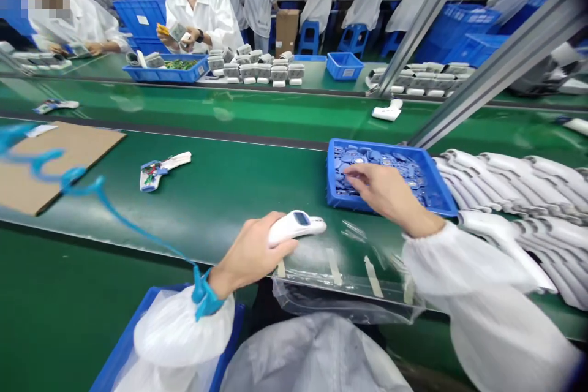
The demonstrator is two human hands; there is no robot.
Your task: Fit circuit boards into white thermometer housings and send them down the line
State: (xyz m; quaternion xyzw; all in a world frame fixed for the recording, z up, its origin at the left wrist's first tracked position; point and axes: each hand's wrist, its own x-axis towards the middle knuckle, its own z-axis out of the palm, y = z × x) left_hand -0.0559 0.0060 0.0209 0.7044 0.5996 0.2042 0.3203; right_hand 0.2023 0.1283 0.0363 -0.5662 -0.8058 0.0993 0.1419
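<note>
My left hand is wrapped around a white handheld infrared thermometer with a small dark display, held just above the bench's near edge. A blue wrist strap with a coiled cord circles that wrist. Over a blue plastic bin, my right hand reaches down with thumb and fingers drawn together at the small blue plastic parts inside. Whatever lies between those fingertips is too small to make out. An opened thermometer with wires showing rests on the green bench to the left.
Rows of white thermometer housings lie right of the bin. A cardboard sheet is at left. Clear plastic film is taped along the front edge. A slanted metal post rises behind the bin. Co-workers sit across the line.
</note>
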